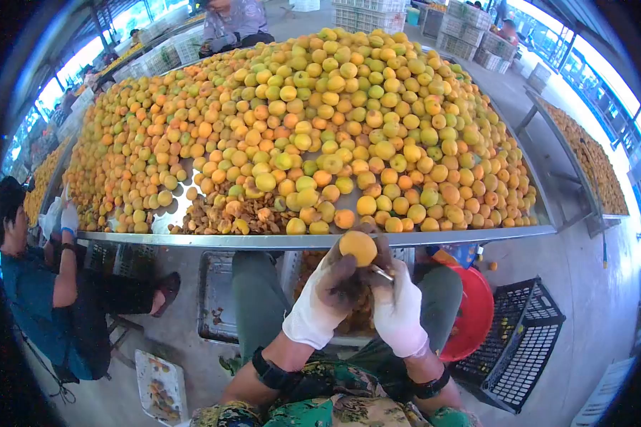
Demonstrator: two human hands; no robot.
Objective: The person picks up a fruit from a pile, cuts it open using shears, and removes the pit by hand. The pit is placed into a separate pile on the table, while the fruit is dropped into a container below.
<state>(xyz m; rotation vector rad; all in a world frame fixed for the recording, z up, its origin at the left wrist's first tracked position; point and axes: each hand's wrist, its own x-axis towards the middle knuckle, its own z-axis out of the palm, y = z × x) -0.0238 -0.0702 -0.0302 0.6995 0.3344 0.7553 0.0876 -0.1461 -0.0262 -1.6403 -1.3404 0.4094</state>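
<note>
My left hand (322,293), in a white glove with dark-stained fingers, holds a yellow-orange fruit (357,248) just in front of the table's metal edge (263,242). Close beside it on the right, my right hand (394,302), also gloved, has its fingers closed around a small metal tool (382,272), of which only a short part shows. The tool is just below the fruit; whether they touch is unclear. Beyond both hands, a large heap of yellow, orange and greenish fruit (335,107) covers the table. A pile of brown pieces (221,213) lies near its front edge.
Below the table are a metal tray (217,295), a red basin (471,313) and a black crate (516,341). A white tray (160,388) stands on the floor at lower left. A person (43,285) sits at left; another (235,25) is behind the heap.
</note>
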